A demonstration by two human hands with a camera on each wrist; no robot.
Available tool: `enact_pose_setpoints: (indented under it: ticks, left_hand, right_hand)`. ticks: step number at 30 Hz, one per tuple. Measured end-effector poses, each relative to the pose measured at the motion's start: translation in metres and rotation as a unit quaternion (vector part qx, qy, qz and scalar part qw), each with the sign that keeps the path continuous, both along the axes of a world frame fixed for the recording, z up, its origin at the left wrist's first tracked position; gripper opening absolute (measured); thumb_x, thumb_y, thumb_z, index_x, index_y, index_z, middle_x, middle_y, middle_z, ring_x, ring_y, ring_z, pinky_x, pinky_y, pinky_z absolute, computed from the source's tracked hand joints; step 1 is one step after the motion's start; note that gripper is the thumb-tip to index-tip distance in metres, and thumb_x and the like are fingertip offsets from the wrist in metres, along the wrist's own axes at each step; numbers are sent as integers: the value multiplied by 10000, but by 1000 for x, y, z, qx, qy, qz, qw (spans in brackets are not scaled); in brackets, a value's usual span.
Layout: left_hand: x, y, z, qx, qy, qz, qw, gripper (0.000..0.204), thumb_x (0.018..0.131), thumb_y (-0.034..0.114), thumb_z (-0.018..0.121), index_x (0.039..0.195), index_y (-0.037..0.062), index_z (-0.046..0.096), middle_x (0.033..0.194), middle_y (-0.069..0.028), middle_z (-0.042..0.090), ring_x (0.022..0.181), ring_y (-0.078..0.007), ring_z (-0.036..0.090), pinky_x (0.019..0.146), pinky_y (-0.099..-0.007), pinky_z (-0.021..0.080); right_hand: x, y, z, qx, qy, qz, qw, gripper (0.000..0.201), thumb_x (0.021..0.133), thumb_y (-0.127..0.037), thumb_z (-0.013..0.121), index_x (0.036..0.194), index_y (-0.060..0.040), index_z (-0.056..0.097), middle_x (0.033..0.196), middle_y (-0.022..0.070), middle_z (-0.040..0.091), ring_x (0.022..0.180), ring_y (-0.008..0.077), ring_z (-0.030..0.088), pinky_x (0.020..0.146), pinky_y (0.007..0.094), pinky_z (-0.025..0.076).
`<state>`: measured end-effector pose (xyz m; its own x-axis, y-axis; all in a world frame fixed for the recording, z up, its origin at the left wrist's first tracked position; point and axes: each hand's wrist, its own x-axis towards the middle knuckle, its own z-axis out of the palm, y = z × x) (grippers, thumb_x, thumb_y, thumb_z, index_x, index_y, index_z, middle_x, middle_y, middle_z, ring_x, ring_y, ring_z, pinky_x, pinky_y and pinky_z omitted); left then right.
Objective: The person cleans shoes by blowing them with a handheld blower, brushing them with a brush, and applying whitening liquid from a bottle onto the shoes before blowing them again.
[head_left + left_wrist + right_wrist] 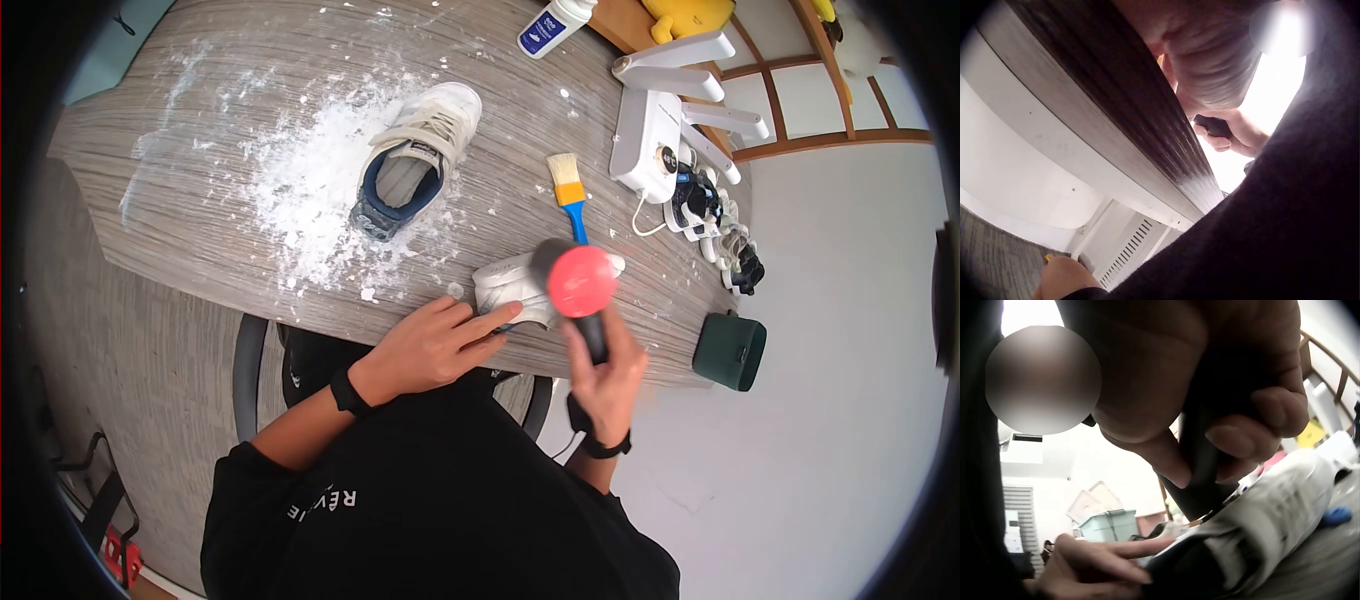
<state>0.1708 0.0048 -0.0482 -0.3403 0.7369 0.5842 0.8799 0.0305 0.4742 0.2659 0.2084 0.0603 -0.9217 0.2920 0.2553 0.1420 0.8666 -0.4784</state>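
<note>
A white sneaker (500, 285) lies at the table's near edge, its dark-lined opening facing the person. The left hand (435, 345) holds it by the opening, with the index finger stretched along the rim. In the right wrist view, the left hand's fingers (1100, 565) sit at the collar of the sneaker (1279, 512). Gripped by its black handle, a hair dryer with a red round end (583, 282) is in the right hand (612, 380), close over the sneaker. It hides part of the shoe. Left of them stands the other sneaker (440, 115), with a navy lining, on white powder.
White powder (310, 190) is spread across the wooden table (230, 50). Beyond the dryer lies a brush (568, 190) with a blue handle. A white bottle (555, 25), a router (645, 140) and a dark green bin (730, 350) stand towards the far and right sides.
</note>
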Motion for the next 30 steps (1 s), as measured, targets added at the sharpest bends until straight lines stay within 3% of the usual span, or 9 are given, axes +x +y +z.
enact_pose_setpoints:
  ticks: [2, 6, 8, 13, 16, 19, 24, 27, 30]
  left_hand:
    - [3, 2, -8, 44, -22, -3, 999, 303, 751, 20, 686, 1052, 38, 716, 1481, -111, 572, 759, -201, 543, 702, -337, 453]
    - [-1, 3, -7, 69, 3, -8, 998, 217, 835, 117, 672, 1032, 39, 718, 1473, -121, 565, 794, -179, 555, 723, -328, 471]
    - [-1, -1, 2, 7, 1, -2, 1000, 203, 837, 106, 668, 1019, 27, 712, 1485, -123, 556, 786, -180, 550, 719, -325, 469]
    - [-1, -1, 0, 4, 0, -4, 1000, 164, 847, 82, 656, 983, -2, 691, 1501, -132, 542, 766, -181, 541, 707, -318, 461]
    - [-2, -1, 1, 3, -14, 4, 1000, 144, 851, 70, 652, 965, -15, 679, 1506, -137, 538, 751, -182, 535, 699, -319, 456]
    - [-2, 1, 0, 14, -21, 1, 1000, 141, 847, 61, 651, 960, -21, 674, 1508, -139, 536, 742, -183, 530, 695, -323, 454]
    - [-1, 2, -1, 14, -26, -10, 999, 147, 832, 41, 652, 959, -29, 676, 1510, -139, 536, 738, -186, 525, 691, -325, 452]
    - [-1, 3, 0, 13, -37, 4, 999, 199, 779, -16, 688, 978, -14, 690, 1466, -135, 578, 707, -200, 528, 656, -332, 441]
    - [-1, 4, 1, 17, -43, 4, 999, 160, 811, -11, 693, 971, -16, 690, 1451, -131, 588, 693, -198, 522, 648, -332, 439]
  right_hand:
    - [0, -16, -5, -35, -20, 61, 997, 479, 819, -117, 826, 1249, 27, 671, 909, 240, 721, 750, 367, 736, 654, 398, 560]
    - [-3, -17, -4, -73, -59, 88, 992, 495, 815, -126, 831, 1259, 25, 672, 920, 244, 726, 762, 379, 736, 670, 407, 565]
    - [-2, 5, -3, -13, -22, 38, 999, 500, 822, -136, 827, 1268, 28, 671, 945, 252, 730, 784, 380, 741, 694, 403, 569]
    - [-2, 44, 16, 73, -27, -111, 991, 456, 872, -160, 788, 1262, 45, 667, 940, 269, 730, 808, 349, 751, 728, 383, 562]
    - [2, 57, 16, 71, 14, -157, 985, 443, 886, -171, 781, 1253, 49, 668, 867, 242, 723, 773, 269, 734, 720, 367, 546]
    - [21, 56, 12, -19, -4, -168, 986, 435, 896, -192, 784, 1223, 69, 665, 771, 146, 665, 705, 144, 561, 684, 310, 497]
    - [38, 62, -12, -31, 39, -191, 980, 426, 916, -203, 772, 1215, 79, 663, 760, 88, 641, 699, 107, 516, 637, 280, 459]
    - [44, 66, -9, -120, 49, -272, 953, 395, 927, -190, 756, 1207, 73, 664, 777, 45, 624, 706, 98, 495, 635, 272, 441]
    - [58, 65, -25, -93, 63, -197, 974, 301, 967, -164, 714, 1181, 44, 674, 708, 8, 593, 550, 41, 464, 486, 219, 354]
